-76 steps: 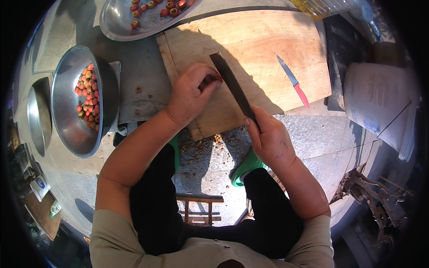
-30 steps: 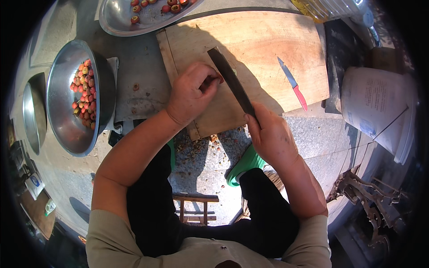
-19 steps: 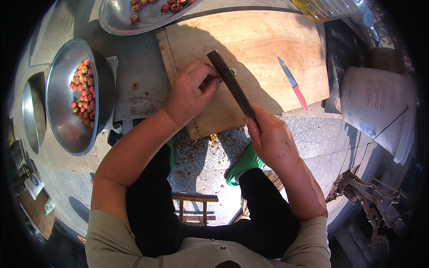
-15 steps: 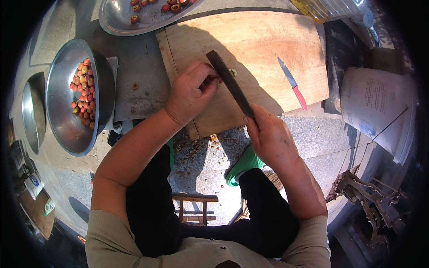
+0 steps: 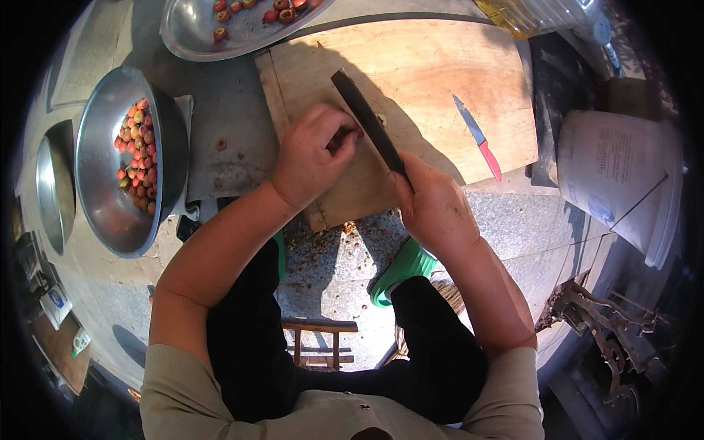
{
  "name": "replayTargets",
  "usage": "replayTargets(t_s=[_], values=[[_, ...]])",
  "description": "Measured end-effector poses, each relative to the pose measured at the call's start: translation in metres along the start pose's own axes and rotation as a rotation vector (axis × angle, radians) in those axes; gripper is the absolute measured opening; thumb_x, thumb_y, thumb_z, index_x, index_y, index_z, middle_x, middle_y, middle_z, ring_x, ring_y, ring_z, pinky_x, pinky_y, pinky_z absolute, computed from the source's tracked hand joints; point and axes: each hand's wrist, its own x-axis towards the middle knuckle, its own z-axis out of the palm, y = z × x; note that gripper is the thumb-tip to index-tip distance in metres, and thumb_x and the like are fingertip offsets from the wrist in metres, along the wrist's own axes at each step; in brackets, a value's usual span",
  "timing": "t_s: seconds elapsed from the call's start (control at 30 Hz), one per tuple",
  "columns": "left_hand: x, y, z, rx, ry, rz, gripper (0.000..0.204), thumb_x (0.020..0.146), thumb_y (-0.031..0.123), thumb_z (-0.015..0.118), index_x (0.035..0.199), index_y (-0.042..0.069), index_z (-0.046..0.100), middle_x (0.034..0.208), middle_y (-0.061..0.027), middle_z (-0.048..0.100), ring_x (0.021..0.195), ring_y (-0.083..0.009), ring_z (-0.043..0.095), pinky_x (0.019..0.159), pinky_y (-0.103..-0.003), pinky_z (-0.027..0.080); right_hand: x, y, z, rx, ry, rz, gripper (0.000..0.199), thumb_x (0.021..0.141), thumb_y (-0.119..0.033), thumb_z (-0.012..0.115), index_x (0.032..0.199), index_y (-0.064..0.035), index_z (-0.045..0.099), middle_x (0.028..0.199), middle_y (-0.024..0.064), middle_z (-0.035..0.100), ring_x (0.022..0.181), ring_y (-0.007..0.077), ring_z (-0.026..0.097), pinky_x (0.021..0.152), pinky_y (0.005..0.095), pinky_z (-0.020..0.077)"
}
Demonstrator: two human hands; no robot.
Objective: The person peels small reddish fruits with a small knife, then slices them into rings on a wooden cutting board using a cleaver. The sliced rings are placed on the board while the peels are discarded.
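Observation:
My right hand [image 5: 438,205] grips a dark, long-bladed knife, probably a cleaver [image 5: 365,117], at its lower end. Seen almost edge-on, the blade slants up and left over the wooden board [image 5: 411,59]. On the board's left part, my left hand [image 5: 317,150] is closed, thumb and fingertips pinched beside the blade. A hawthorn fruit [image 5: 360,134] shows only as a bit of red at those fingertips; the fingers hide the rest. Just right of the blade lies a small pale scrap [image 5: 381,119]. A small knife [image 5: 477,138] with a red handle rests on the board's right side.
Left stands a deep metal bowl [image 5: 86,176] of red hawthorns; another metal basin [image 5: 191,45] with several fruits is at the top. A white bucket [image 5: 623,172] lies to the right, below a clear bottle [image 5: 539,16] of yellow liquid. Scraps [image 5: 323,242] litter the ground near a green shoe [image 5: 400,275].
My right hand and the cleaver have shifted slightly up and to the left. My left hand stays nearly in place, still pinched.

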Motion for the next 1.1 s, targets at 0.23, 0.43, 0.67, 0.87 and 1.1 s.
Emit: replayTargets(t_s=[0.23, 0.43, 0.67, 0.87, 1.1], values=[[0.000, 0.000, 0.001, -0.014, 0.012, -0.020, 0.014, 0.086, -0.004, 0.071, 0.098, 0.003, 0.067, 0.093, -0.0099, 0.066, 0.075, -0.0193, 0.072, 0.065, -0.030, 0.058, -0.021, -0.003, -0.008, -0.004, -0.006, -0.029, 0.017, 0.100, -0.018, 0.061, 0.101, -0.0020, 0.056, 0.086, 0.0273, 0.067, 0.078, 0.0489, 0.065, 0.066, 0.0564, 0.0514], [-0.001, -0.001, 0.001, -0.008, 0.007, -0.005, 0.015, 0.086, -0.004, 0.071, 0.099, 0.003, 0.066, 0.093, -0.0097, 0.066, 0.075, -0.0195, 0.072, 0.065, -0.030, 0.058, -0.021, -0.002, -0.009, 0.043, -0.023, -0.016, 0.017, 0.099, -0.017, 0.061, 0.105, -0.0017, 0.057, 0.085, 0.0267, 0.067, 0.079, 0.0492, 0.066, 0.066, 0.0563, 0.0515], [0.000, -0.002, 0.000, 0.026, 0.010, -0.001, 0.015, 0.084, -0.004, 0.072, 0.096, 0.003, 0.066, 0.091, -0.0105, 0.065, 0.072, -0.0217, 0.071, 0.063, -0.032, 0.057, -0.012, -0.002, -0.005, 0.030, -0.024, -0.025, 0.019, 0.100, -0.014, 0.062, 0.113, -0.0003, 0.062, 0.085, 0.0278, 0.066, 0.084, 0.0495, 0.065, 0.069, 0.0530, 0.0505], [-0.001, -0.004, 0.001, 0.105, 0.026, 0.044, 0.015, 0.080, -0.002, 0.074, 0.092, 0.003, 0.066, 0.090, -0.0114, 0.064, 0.070, -0.0258, 0.068, 0.062, -0.035, 0.056, 0.010, -0.004, 0.009, -0.071, -0.065, -0.026, 0.019, 0.101, -0.020, 0.058, 0.103, -0.0017, 0.056, 0.086, 0.0267, 0.067, 0.082, 0.0481, 0.066, 0.071, 0.0563, 0.0515], [-0.001, -0.004, 0.005, 0.105, -0.026, 0.070, 0.017, 0.082, -0.004, 0.072, 0.097, 0.004, 0.066, 0.094, -0.0119, 0.064, 0.076, -0.0252, 0.068, 0.066, -0.034, 0.056, 0.003, -0.001, 0.006, -0.117, 0.039, 0.012, 0.024, 0.101, -0.017, 0.059, 0.119, -0.0018, 0.060, 0.088, 0.0271, 0.068, 0.082, 0.0474, 0.067, 0.071, 0.0546, 0.0518]])
